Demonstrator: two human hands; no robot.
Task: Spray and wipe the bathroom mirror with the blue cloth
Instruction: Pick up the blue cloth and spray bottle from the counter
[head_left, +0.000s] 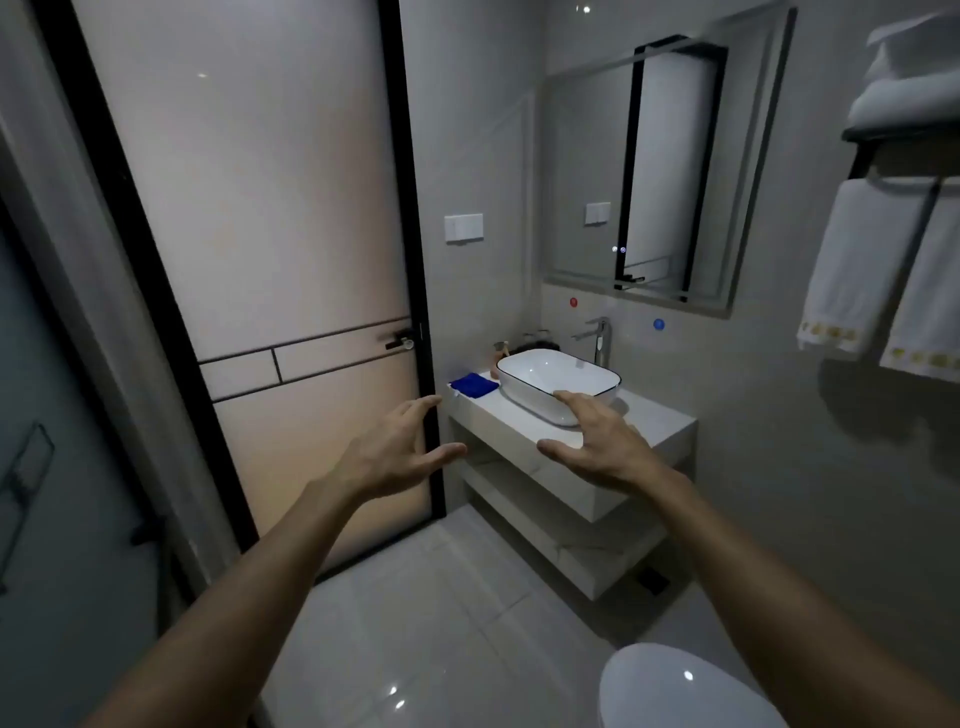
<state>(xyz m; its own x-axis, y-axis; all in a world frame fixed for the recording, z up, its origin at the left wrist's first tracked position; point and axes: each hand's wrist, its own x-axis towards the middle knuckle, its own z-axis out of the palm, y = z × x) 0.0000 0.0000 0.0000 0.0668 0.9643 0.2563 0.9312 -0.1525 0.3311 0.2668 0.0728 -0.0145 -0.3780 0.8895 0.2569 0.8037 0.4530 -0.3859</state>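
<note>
The bathroom mirror (587, 171) hangs on the wall above the vanity, reflecting the dark-framed door. A folded blue cloth (472, 384) lies on the left end of the marble counter (660, 423), beside the white basin (545, 371). A small spray bottle (502, 352) with a pale body stands behind the basin's left corner. My left hand (395, 452) and my right hand (602, 441) are stretched out in front of me, fingers spread, holding nothing, well short of the cloth and the counter.
A frosted glass door (249, 208) with a black frame stands to the left. A chrome tap (600, 340) rises behind the basin. White towels (872, 270) hang on a rack at right. A toilet lid (680, 686) sits low right. Shelves run under the counter.
</note>
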